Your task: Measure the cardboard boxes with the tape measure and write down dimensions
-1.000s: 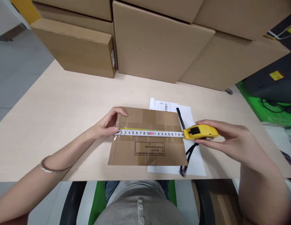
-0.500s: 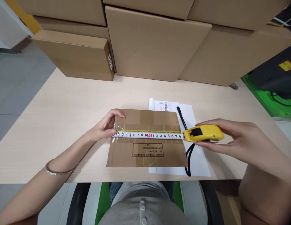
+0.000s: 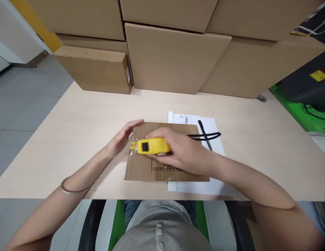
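A flat brown cardboard box (image 3: 149, 174) with clear tape and a printed black frame lies near the table's front edge. My right hand (image 3: 180, 150) grips a yellow tape measure (image 3: 157, 145) above the box's left half. The blade is almost wholly drawn in, and a black wrist strap (image 3: 211, 135) trails to the right from the hand. Against the box's left edge rests my left hand (image 3: 122, 137), fingers stretched toward the far corner and holding nothing. Papers (image 3: 204, 186) lie partly under the box, with a black pen (image 3: 204, 130) on them.
Large cardboard boxes (image 3: 172, 62) are stacked along the back of the table (image 3: 99, 115). A smaller box (image 3: 102, 73) stands in front of them at left. At far right is dark equipment (image 3: 303, 83) on a green surface.
The blade, stretched across the box before, has run back into the tape measure. My right hand has carried it left over the box. My left thumb has let go of the blade's end.
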A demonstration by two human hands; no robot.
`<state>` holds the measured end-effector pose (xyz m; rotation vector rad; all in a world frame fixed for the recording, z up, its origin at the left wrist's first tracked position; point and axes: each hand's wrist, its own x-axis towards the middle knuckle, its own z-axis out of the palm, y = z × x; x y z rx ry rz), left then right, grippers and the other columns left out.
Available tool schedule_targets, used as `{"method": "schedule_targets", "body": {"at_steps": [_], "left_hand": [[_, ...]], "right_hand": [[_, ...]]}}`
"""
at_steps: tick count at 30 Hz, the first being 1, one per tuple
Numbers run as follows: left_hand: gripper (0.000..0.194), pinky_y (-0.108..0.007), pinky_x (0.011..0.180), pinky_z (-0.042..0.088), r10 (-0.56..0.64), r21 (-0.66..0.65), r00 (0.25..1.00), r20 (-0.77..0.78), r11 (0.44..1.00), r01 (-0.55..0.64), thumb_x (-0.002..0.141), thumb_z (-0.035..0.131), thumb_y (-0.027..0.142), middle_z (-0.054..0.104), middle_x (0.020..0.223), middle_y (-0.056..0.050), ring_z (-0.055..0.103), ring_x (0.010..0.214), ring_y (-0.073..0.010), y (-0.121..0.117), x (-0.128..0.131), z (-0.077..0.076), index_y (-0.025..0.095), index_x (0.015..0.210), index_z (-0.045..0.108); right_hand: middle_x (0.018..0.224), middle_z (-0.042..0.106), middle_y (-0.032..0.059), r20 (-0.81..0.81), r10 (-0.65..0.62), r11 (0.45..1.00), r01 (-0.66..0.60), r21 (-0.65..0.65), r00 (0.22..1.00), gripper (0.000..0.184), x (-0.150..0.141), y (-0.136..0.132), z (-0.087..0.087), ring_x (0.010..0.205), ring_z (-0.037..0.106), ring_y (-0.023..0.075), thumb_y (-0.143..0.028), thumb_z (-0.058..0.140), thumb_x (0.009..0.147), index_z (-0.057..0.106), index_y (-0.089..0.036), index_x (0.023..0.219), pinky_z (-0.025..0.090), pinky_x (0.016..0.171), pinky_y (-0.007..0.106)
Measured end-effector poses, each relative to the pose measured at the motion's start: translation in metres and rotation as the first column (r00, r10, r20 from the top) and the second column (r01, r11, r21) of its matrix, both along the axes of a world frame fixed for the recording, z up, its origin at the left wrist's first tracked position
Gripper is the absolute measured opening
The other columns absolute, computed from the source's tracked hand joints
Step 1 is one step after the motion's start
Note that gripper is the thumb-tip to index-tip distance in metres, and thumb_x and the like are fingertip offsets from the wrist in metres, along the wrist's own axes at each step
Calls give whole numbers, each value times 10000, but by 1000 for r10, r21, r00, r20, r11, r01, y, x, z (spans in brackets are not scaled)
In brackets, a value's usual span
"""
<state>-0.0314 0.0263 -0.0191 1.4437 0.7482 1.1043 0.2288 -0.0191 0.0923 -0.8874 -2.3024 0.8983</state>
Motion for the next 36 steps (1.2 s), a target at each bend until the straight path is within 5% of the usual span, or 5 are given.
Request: {"method": "schedule_targets", "body": {"at_steps": [6,11,19,27,36], "left_hand": [[575,-537,1183,431,395,-434,916,-71,815,-385,941,578,643,732,1375,-136,595,1375,-366,-18,9,8,195,1255,753],[619,-510,920,604,101,-495,995,9,865,-83,970,495,688,838,984,-140,749,1115,-387,-31,14,13,163,1014,820],[683,-539,1072,547,157,-227,985,74,964,-136,995,318,770,767,1291,-75,660,1299,-357,-34,23,58,327,1369,679],[475,-488,1191,438,201,25,980,-18,979,-200,929,662,460,584,1483,-46,508,1392,-338,-34,27,51,324,1383,629],[558,-531,1146,460,166,11,960,225,985,-173,1018,293,673,696,1311,-76,588,1325,-320,-16,40,47,281,1023,691]], "right_hand": [[931,770,30,-296,-679,708,492,-507,671,276,92,-5,8,435,525,104,-450,788,866,615,-260,965,317,338,254],[748,740,41,-95,-723,504,428,-750,684,284,121,-7,-9,333,321,50,-471,714,928,656,-197,882,170,302,247],[591,674,-24,-258,-702,593,344,-728,664,320,118,-65,-2,362,575,194,-502,759,875,573,-276,1004,398,291,291],[1409,696,90,-125,-642,600,394,-696,757,264,137,-99,-15,411,613,122,-432,749,893,554,-307,1020,435,307,281],[1198,715,22,-149,-452,883,465,61,879,455,83,-21,48,941,731,240,-408,888,773,637,-339,1146,614,759,345]]}}
